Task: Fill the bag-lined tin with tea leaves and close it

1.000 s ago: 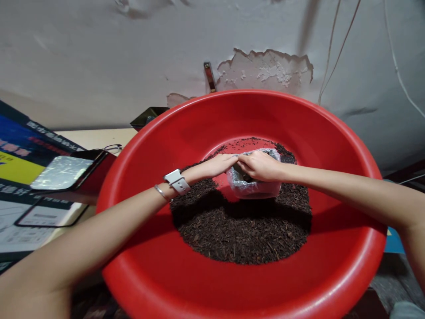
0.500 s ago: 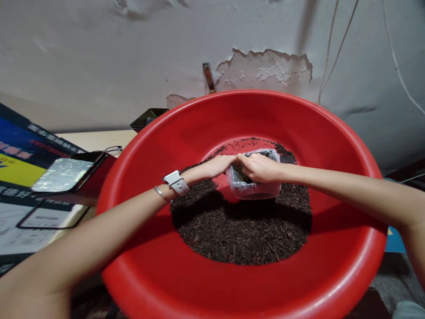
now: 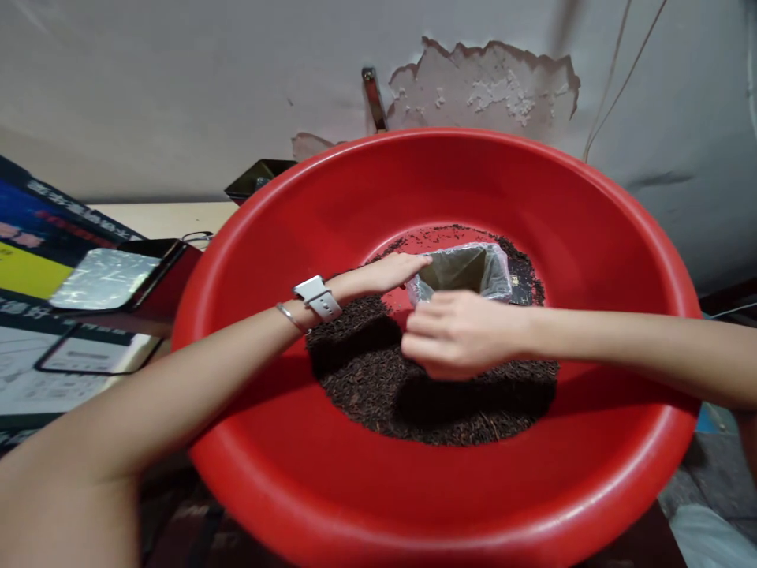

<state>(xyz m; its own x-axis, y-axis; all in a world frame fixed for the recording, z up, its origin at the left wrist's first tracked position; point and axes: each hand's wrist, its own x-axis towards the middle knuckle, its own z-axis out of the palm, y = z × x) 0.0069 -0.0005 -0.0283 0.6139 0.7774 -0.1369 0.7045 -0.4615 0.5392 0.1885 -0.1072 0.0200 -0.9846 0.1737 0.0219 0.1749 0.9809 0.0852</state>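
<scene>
Landmark: the red basin [image 3: 591,237], wide and round, fills most of the view; every place below is given from it.
Contents: dark loose tea leaves [image 3: 378,379] lie heaped on the basin's floor, thickest toward the near side, with bare red showing near the middle.
Bag: a small clear plastic bag [image 3: 467,270] stands in the basin just beyond the middle, its mouth open and upward, its base among the leaves.
Left hand [image 3: 393,272]: reaches in from the basin's left rim; its fingertips touch the bag's left edge and seem to pinch it, holding the mouth open.
Right hand [image 3: 458,335]: hovers over the leaves just in front of the bag, fingers curled shut; whether this grip encloses any leaves cannot be told.
Wrist: a white watch [image 3: 318,297] and a thin bangle sit on the left arm, above the basin's left slope.
Step in hand: judged as filling the bag by handfuls, the right hand between heap and bag mouth.
Next move calls for: the mouth kept wide and steady, and the closed hand brought squarely over it so that nothing spills outside.
Outside the basin: a desk [image 3: 177,217] to its left carries printed boxes and a foil-topped tray [image 3: 103,278].
</scene>
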